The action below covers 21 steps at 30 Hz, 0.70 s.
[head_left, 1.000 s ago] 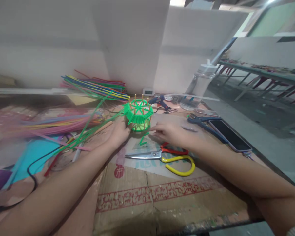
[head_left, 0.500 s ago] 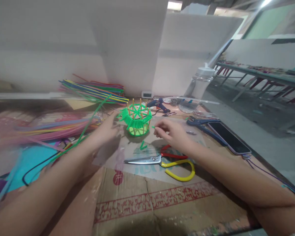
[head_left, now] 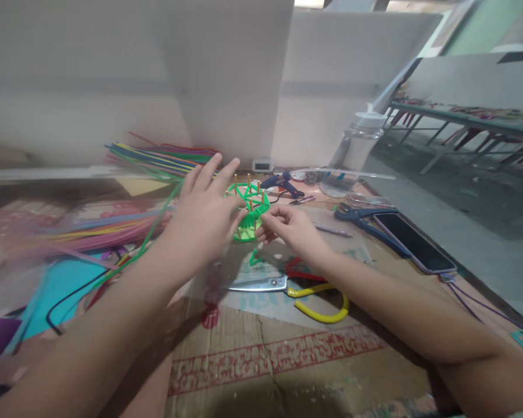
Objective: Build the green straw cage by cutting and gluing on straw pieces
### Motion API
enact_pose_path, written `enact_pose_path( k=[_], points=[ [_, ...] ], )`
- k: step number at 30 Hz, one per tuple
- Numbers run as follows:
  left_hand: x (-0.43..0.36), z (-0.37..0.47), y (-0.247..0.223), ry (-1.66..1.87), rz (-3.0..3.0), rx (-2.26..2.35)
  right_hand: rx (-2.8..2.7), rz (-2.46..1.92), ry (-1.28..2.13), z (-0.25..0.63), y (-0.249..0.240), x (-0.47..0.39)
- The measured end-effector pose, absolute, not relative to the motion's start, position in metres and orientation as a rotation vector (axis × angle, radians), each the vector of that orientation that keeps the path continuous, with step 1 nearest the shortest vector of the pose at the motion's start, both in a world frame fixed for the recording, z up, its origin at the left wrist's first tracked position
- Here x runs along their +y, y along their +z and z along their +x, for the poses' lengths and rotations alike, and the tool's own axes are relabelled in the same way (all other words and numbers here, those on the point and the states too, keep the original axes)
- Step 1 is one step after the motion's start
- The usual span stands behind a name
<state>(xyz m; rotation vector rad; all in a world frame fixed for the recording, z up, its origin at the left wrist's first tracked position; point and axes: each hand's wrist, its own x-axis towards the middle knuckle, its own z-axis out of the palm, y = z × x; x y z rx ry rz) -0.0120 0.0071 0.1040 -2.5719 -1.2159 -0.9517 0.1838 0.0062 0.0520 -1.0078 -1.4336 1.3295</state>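
Note:
A small green round frame (head_left: 245, 233) with upright wooden sticks and green pipe cleaner woven round it stands on the cardboard. My left hand (head_left: 209, 212) is raised over its left side, fingers spread, covering part of it; the thumb is by the sticks. At the right side of the frame is my right hand (head_left: 286, 226), its fingers pinched together close to the weave; anything between them is too small to make out. A bent green piece (head_left: 255, 258) lies in front of the frame, and scissors (head_left: 259, 284) with red and yellow handles lie nearer to me.
Pipe cleaner bundles (head_left: 157, 159) lie at the left and back. A glue gun (head_left: 283, 184) and a bottle (head_left: 351, 154) stand behind. Blue pliers (head_left: 375, 227), a phone (head_left: 414, 241) and a pen (head_left: 333, 230) are at the right.
My left hand has come from behind the frame's left side to above it, with its fingers spread. My right hand has moved slightly left, up to the frame.

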Motion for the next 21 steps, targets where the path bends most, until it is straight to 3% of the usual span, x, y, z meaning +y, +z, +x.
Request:
enact_pose_path(
  k=[21],
  points=[
    [0.015,-0.009,0.094,-0.629,-2.422,-1.041,-1.194,-0.928,1.576,0.175,0.037,0.010]
  ],
)
